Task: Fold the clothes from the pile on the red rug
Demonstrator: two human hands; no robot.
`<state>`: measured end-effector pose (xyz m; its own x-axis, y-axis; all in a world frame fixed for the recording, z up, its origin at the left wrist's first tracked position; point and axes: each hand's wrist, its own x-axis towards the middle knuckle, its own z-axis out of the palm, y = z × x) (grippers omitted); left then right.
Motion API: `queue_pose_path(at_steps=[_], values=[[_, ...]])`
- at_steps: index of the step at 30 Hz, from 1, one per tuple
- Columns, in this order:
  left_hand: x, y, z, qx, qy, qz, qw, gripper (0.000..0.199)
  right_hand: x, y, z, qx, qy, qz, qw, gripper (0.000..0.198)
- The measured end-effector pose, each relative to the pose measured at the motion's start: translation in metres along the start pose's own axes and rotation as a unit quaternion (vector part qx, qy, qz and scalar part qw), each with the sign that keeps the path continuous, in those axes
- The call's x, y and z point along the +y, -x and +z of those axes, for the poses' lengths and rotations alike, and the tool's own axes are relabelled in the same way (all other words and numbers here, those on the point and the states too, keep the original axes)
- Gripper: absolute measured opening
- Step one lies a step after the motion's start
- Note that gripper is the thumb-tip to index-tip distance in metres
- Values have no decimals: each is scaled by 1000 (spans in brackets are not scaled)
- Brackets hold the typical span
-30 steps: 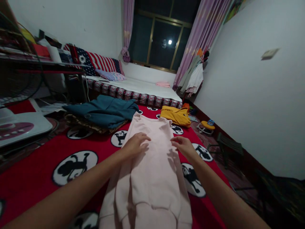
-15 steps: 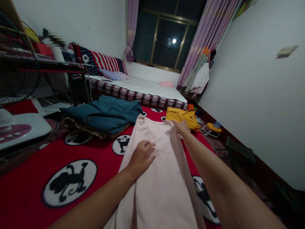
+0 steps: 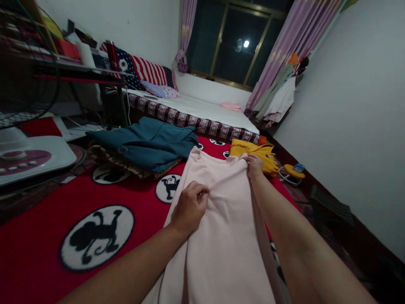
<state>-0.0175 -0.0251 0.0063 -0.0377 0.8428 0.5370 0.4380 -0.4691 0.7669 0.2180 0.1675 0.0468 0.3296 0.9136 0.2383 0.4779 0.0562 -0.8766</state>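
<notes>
A pale pink garment (image 3: pixel 228 236) lies stretched out lengthwise in front of me on a red blanket (image 3: pixel 38 240) with black-and-white monkey medallions. My right hand (image 3: pixel 254 166) grips the garment's far right corner, fingers closed on the cloth. Over its left middle, my left hand (image 3: pixel 191 207) pinches the fabric, and creases run from there toward the far right corner. Beyond the garment's far left corner rests a folded teal garment (image 3: pixel 148 145) with a button, on top of a brown furry-looking layer. Just past my right hand sits a folded yellow garment (image 3: pixel 249 150).
A bed (image 3: pixel 205 107) with a white top stands under the window. On the left are a cluttered desk (image 3: pixel 79 69) and a white appliance (image 3: pixel 57 154). A yellow stool (image 3: pixel 294 171) and a dark folding stool (image 3: pixel 330 204) stand along the right wall.
My left fingers have gone from spread on the cloth to pinching it. My right hand, still at the corner, has pulled it slightly to the right, and creases have formed. The view has shifted.
</notes>
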Motion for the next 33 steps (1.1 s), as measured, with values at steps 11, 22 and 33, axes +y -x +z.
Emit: queue_pose_path(at_steps=[11, 22, 33], values=[[1, -1, -6, -146, -159, 112, 970, 31, -3, 84, -6, -150, 142, -262, 943, 54], [-19, -8, -6, -274, -220, 92, 932, 70, 9, 145, -8, -296, 329, -250, 861, 54], [-9, 27, -77, -423, -121, 166, 883, 43, 17, 268, -133, -419, 273, -382, 777, 44]])
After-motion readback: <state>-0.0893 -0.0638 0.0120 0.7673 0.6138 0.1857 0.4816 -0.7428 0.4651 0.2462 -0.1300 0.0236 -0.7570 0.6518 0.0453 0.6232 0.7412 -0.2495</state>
